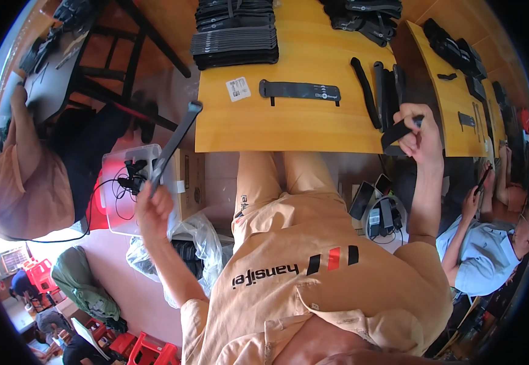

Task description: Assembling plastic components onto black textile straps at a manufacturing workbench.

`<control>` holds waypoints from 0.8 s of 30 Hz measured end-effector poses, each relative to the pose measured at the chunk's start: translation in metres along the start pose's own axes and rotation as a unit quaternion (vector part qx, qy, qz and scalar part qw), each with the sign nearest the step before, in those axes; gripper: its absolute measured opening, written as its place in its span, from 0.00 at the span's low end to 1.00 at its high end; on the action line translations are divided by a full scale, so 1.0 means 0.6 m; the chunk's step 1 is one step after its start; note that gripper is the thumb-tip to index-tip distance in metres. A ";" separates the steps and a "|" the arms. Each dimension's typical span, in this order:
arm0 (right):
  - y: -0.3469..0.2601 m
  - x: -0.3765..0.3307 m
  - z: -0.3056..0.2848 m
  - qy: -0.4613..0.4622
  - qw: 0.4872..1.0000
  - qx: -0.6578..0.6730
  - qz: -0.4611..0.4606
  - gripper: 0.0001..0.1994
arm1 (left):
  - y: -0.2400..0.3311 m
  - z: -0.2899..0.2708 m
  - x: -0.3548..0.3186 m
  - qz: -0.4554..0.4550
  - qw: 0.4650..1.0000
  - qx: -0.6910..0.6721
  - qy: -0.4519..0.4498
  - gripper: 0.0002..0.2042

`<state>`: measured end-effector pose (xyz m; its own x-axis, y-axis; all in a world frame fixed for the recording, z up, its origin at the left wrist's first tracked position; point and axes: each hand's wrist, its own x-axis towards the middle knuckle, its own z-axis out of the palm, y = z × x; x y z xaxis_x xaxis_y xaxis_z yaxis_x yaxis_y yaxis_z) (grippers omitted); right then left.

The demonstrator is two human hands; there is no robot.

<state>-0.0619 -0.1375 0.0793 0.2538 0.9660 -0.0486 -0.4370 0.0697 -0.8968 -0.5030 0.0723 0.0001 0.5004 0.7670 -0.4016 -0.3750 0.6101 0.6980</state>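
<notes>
My left hand point(155, 210) is off the table's left side, its fingers closed round one end of a long dark grey strap point(175, 143) that points up and to the right. Over the table's front right edge, my right hand point(420, 134) grips a black strap point(395, 133), which curves out of the fingers to the left. A flat dark strap point(301, 90) with white print and two small black tabs lies across the middle of the wooden table point(276, 131). Beside it rests a white label point(238, 89). Several black straps point(386, 88) lie lengthwise just beyond my right hand.
A tall stack of dark straps point(234, 42) stands at the table's far left, and another pile point(368, 18) at the far right. Below on the left are a clear plastic bin point(113, 210) with cables and a cardboard box point(191, 179). Co-workers sit at both sides.
</notes>
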 end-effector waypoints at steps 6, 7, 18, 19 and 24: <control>-0.021 -0.010 0.071 -0.050 0.734 -0.665 -0.129 0.06 | -0.148 0.074 0.113 0.000 0.992 0.113 0.048 0.18; -0.019 -0.009 0.084 -0.030 0.722 -0.683 -0.111 0.04 | -0.170 0.064 0.126 0.001 0.992 0.113 0.051 0.18; 0.000 -0.024 0.040 0.073 0.821 -0.544 -0.158 0.07 | -0.143 0.078 0.124 -0.071 0.871 0.458 0.164 0.30; 0.003 -0.024 0.038 0.058 0.845 -0.508 -0.156 0.07 | -0.138 0.084 0.114 -0.018 0.875 0.453 0.168 0.25; 0.046 -0.003 0.054 -0.047 0.899 -0.414 -0.135 0.07 | -0.140 0.237 0.085 0.217 0.887 0.404 -0.053 0.15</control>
<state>-0.1020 -0.1290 0.0690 0.1629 0.9612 0.2228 0.4307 0.1339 -0.8925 -0.3348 0.0317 0.0054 0.5321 0.8459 0.0370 0.1098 -0.1123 0.9876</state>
